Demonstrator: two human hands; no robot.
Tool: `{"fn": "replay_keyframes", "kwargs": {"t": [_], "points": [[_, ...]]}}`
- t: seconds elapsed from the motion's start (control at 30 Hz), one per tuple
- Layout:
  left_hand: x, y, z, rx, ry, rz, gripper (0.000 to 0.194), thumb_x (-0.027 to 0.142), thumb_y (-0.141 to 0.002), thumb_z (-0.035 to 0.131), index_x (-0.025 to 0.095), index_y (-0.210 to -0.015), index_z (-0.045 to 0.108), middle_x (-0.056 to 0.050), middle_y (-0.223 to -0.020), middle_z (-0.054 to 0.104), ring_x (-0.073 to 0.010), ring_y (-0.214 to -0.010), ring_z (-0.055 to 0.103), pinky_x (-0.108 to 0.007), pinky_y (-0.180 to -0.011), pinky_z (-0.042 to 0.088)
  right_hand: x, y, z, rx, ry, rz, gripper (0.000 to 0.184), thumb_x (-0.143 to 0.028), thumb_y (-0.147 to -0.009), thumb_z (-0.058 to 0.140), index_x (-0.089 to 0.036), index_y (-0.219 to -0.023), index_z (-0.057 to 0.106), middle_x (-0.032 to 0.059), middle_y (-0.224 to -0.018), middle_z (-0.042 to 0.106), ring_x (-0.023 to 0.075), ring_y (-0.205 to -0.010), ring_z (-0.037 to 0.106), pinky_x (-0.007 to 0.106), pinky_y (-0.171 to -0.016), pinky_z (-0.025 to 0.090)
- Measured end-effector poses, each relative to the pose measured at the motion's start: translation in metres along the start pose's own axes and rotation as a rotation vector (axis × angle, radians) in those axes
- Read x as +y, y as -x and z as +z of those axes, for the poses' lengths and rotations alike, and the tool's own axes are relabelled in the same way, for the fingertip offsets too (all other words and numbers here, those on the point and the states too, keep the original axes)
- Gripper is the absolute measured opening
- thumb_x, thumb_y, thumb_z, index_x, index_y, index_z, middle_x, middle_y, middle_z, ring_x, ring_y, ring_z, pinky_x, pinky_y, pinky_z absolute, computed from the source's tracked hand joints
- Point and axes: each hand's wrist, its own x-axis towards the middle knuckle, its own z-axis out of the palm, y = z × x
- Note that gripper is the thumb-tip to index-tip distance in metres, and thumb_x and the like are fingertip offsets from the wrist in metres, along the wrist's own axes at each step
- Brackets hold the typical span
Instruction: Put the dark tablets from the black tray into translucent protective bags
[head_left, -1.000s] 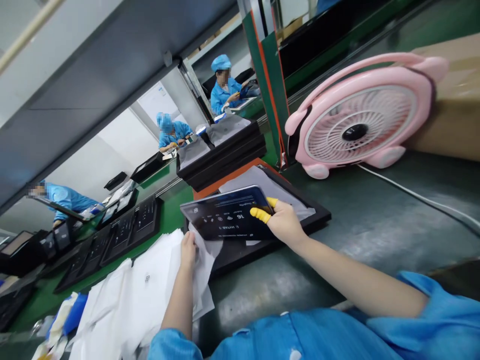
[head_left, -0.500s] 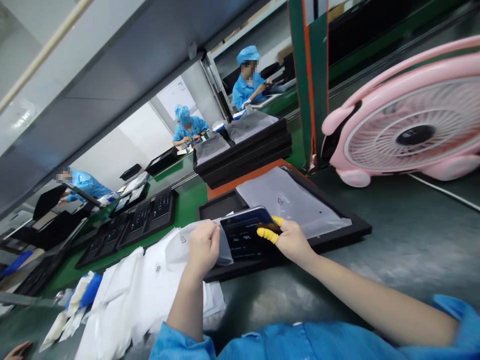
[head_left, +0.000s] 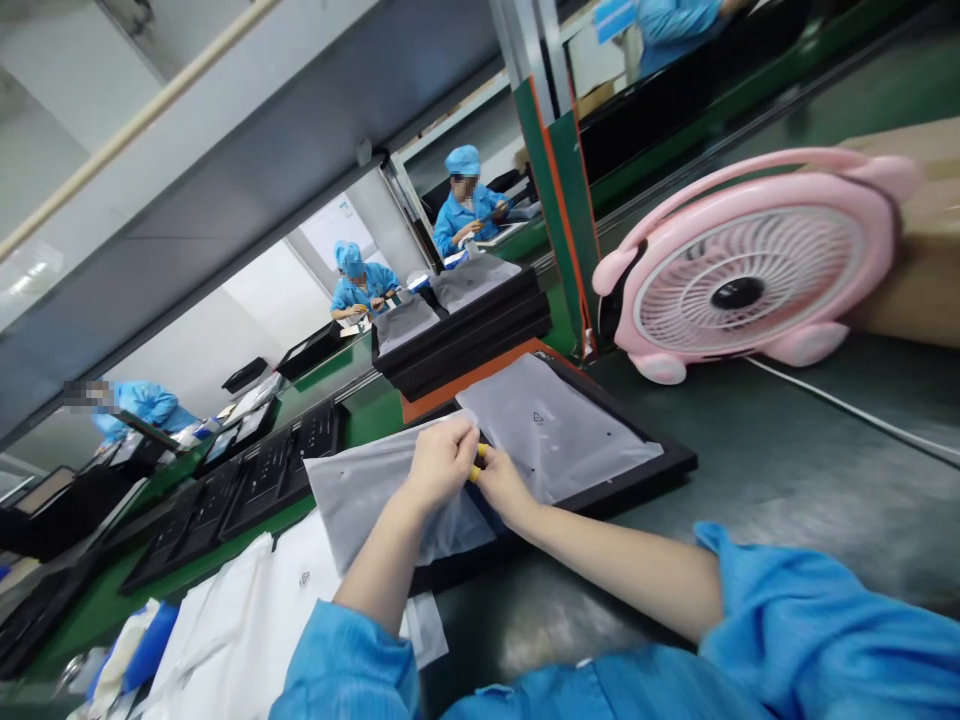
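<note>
Both hands meet at the edge of a frosted, translucent plastic bag (head_left: pixel 375 490) lying over a shallow black tray (head_left: pixel 637 475). The left hand (head_left: pixel 442 462) pinches the film; the right hand (head_left: pixel 504 487), fingers capped in yellow rubber cots, grips beside it. A round pink fan (head_left: pixel 750 270) stands on the green counter (head_left: pixel 787 470).

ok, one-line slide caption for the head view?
Both hands, left and right, pinch a frosted bag at its edge over a black tray, beside a pink fan.
</note>
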Motion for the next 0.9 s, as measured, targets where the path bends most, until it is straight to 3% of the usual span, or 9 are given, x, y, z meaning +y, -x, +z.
{"fn": "replay_keyframes", "kwargs": {"t": [0.1, 0.17, 0.3, 0.37, 0.47, 0.6, 0.7, 0.83, 0.9], "points": [[-0.020, 0.007, -0.033, 0.080, 0.053, -0.058, 0.023, 0.033, -0.080, 0.039, 0.018, -0.072, 0.054, -0.003, -0.075, 0.057, -0.0147, -0.073, 0.052, -0.025, -0.071, 0.041, -0.009, -0.007, -0.005, -0.019, 0.018, 0.084, 0.029, -0.038, -0.053, 0.066, -0.014, -0.066, 0.058, -0.0002, -0.060, 0.058, 0.0154, -0.060, 0.053, 0.027, -0.057, 0.043], [-0.037, 0.013, -0.062, 0.167, 0.003, -0.144, 0.028, 0.036, -0.070, 0.054, 0.018, -0.091, 0.058, -0.006, -0.092, 0.060, -0.0193, -0.087, 0.054, -0.027, -0.076, 0.041, -0.022, -0.013, -0.011, -0.060, 0.047, 0.120, 0.028, -0.035, -0.051, 0.067, -0.015, -0.068, 0.058, -0.0022, -0.057, 0.056, 0.0136, -0.055, 0.051, 0.026, -0.054, 0.041], [-0.059, 0.025, -0.092, -0.168, 0.019, -0.398, 0.030, 0.040, -0.057, 0.068, 0.015, -0.072, 0.063, -0.002, -0.063, 0.060, -0.0179, -0.060, 0.054, -0.024, -0.053, 0.040, -0.054, -0.034, -0.015, -0.175, 0.099, 0.078, 0.028, -0.033, -0.050, 0.070, -0.016, -0.069, 0.060, -0.0022, -0.060, 0.059, 0.0132, -0.058, 0.053, 0.026, -0.056, 0.042], [-0.063, 0.034, -0.091, -0.110, 0.111, -0.435, 0.030, 0.043, -0.058, 0.066, 0.014, -0.065, 0.062, 0.000, -0.056, 0.056, -0.0147, -0.052, 0.051, -0.022, -0.048, 0.036, -0.064, -0.048, -0.018, -0.230, 0.029, 0.007, 0.031, -0.035, -0.048, 0.072, -0.016, -0.070, 0.060, -0.0017, -0.064, 0.060, 0.0134, -0.063, 0.055, 0.026, -0.062, 0.044], [-0.071, 0.048, -0.084, 0.226, 0.211, -0.491, 0.034, 0.044, -0.055, 0.068, 0.013, -0.067, 0.062, 0.000, -0.056, 0.057, -0.0136, -0.052, 0.051, -0.021, -0.047, 0.037, -0.064, -0.062, -0.024, -0.189, -0.133, -0.103, 0.045, -0.039, -0.046, 0.074, -0.018, -0.083, 0.058, 0.0010, -0.082, 0.063, 0.0140, -0.076, 0.058, 0.029, -0.075, 0.046], [-0.090, 0.056, -0.079, 0.574, 0.283, -0.545, 0.040, 0.046, -0.055, 0.067, 0.011, -0.074, 0.064, -0.001, -0.058, 0.060, -0.0134, -0.054, 0.053, -0.022, -0.051, 0.040, -0.048, -0.067, -0.025, -0.276, 0.083, 0.009, 0.055, -0.028, -0.035, 0.080, -0.016, -0.084, 0.059, 0.0046, -0.084, 0.064, 0.0169, -0.077, 0.059, 0.032, -0.073, 0.048], [-0.099, 0.057, -0.074, 0.659, 0.375, -0.525, 0.042, 0.046, -0.054, 0.067, 0.011, -0.077, 0.064, -0.003, -0.065, 0.063, -0.0141, -0.060, 0.056, -0.023, -0.057, 0.043, -0.061, -0.083, -0.022, -0.339, 0.153, 0.000, 0.028, -0.030, -0.049, 0.074, -0.014, -0.065, 0.058, 0.0015, -0.058, 0.061, 0.0138, -0.055, 0.057, 0.031, -0.061, 0.049], [-0.106, 0.061, -0.053, 0.701, 0.450, -0.574, 0.041, 0.045, -0.051, 0.068, 0.011, -0.073, 0.064, -0.003, -0.065, 0.065, -0.0152, -0.062, 0.058, -0.023, -0.058, 0.045, -0.106, -0.117, -0.026, -0.008, -0.099, -0.286, 0.024, -0.033, -0.059, 0.068, -0.015, -0.070, 0.056, -0.0003, -0.058, 0.059, 0.0105, -0.053, 0.055, 0.027, -0.059, 0.049], [-0.109, 0.065, -0.034, 0.714, 0.480, -0.618, 0.041, 0.045, -0.052, 0.068, 0.011, -0.076, 0.064, -0.004, -0.068, 0.066, -0.0158, -0.066, 0.059, -0.024, -0.060, 0.046, -0.115, -0.123, -0.026, 0.017, -0.118, -0.288, 0.029, -0.032, -0.057, 0.070, -0.016, -0.077, 0.056, 0.0009, -0.067, 0.062, 0.0108, -0.060, 0.057, 0.026, -0.061, 0.049]]}}
